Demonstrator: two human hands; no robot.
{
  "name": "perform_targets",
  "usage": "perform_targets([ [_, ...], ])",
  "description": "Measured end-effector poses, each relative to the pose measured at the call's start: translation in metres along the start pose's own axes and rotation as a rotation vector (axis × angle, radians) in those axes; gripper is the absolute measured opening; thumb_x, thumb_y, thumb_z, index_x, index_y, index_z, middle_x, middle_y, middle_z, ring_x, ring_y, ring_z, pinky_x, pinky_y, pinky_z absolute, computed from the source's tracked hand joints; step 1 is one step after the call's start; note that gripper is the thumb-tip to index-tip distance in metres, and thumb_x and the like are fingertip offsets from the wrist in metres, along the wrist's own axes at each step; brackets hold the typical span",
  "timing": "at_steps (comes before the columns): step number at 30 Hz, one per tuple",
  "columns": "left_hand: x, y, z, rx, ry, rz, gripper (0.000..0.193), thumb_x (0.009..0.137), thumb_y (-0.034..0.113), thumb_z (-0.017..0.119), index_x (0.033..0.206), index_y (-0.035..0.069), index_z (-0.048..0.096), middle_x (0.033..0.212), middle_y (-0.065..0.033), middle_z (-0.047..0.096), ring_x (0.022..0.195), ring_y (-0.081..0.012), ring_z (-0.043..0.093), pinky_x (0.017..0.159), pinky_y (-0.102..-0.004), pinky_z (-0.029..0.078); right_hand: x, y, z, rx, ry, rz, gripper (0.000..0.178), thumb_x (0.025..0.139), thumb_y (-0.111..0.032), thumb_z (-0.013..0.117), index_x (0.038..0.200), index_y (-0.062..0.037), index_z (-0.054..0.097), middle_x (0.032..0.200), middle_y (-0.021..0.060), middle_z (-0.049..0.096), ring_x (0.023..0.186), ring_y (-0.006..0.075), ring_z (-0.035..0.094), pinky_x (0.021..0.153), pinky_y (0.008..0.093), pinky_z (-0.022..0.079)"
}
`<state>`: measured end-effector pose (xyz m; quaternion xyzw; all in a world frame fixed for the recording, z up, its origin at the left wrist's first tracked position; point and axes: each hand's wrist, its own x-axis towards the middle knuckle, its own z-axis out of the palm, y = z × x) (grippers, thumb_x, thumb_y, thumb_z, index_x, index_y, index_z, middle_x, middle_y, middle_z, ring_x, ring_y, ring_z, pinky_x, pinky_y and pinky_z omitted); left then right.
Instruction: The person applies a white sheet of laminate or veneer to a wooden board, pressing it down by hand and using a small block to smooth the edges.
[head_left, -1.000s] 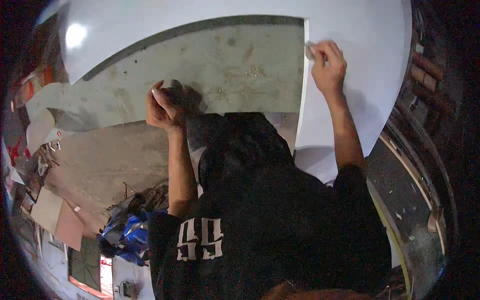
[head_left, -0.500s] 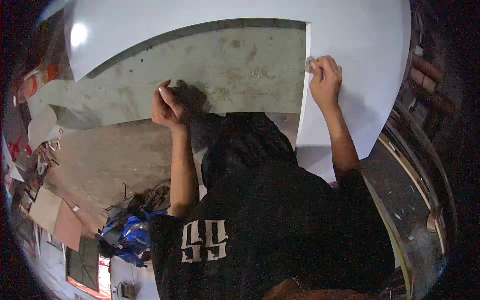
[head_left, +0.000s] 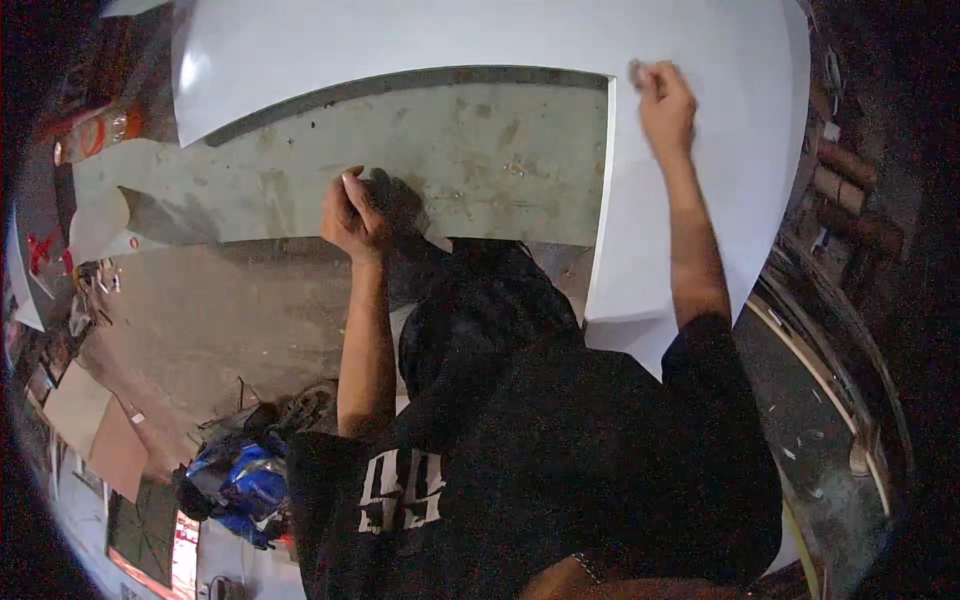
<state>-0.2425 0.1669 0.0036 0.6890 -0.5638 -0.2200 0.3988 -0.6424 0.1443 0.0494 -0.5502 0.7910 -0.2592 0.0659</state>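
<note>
A large glossy white panel (head_left: 480, 35) with a curved cut-out lies over a grey-green work surface (head_left: 440, 140). My right hand (head_left: 668, 108) is closed in a pinch on a small grey-brown piece (head_left: 636, 72), too blurred to tell its kind. It is over the panel, just right of the cut-out's upper inner corner. Above the work surface, inside the cut-out's curve, my left hand (head_left: 352, 215) is raised with its fingers curled in; whatever they hold, if anything, is hidden.
At lower left sits a blue and black bulky object (head_left: 250, 480), close to some tan boards (head_left: 100, 425). A clear container with orange parts (head_left: 100, 135) stands at the far left. Long curved strips (head_left: 830, 370) and brown rolls (head_left: 840, 180) line the right side.
My right hand has moved up, off the cut-out's straight edge and past its corner, with the small piece still pinched. The left hand is a little further right, still curled. The whole view has shifted slightly.
</note>
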Motion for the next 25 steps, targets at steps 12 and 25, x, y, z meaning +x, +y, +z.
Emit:
perform_targets([
  [12, -0.002, 0.004, 0.000, 0.081, 0.024, 0.024, 0.031, 0.101, 0.023, 0.048, 0.090, 0.006, 0.071, 0.067, -0.0072, 0.064, 0.061, -0.0207, 0.062, 0.058, -0.0307, 0.048, 0.003, -0.024, -0.018, 0.159, -0.151, -0.041, 0.011, 0.093, -0.012, 0.062, 0.093, -0.0015, 0.065, 0.091, 0.0120, 0.067, 0.079, 0.0285, 0.067, 0.072, 0.0366, 0.053],
  [25, -0.006, -0.009, 0.005, 0.056, 0.044, 0.035, 0.028, 0.100, 0.025, 0.052, 0.092, 0.007, 0.072, 0.073, -0.0091, 0.065, 0.064, -0.0219, 0.064, 0.058, -0.0328, 0.048, -0.019, -0.041, -0.014, 0.183, -0.153, -0.083, 0.016, 0.092, -0.011, 0.065, 0.105, -0.0026, 0.067, 0.095, 0.0125, 0.068, 0.085, 0.0249, 0.069, 0.077, 0.0334, 0.055],
])
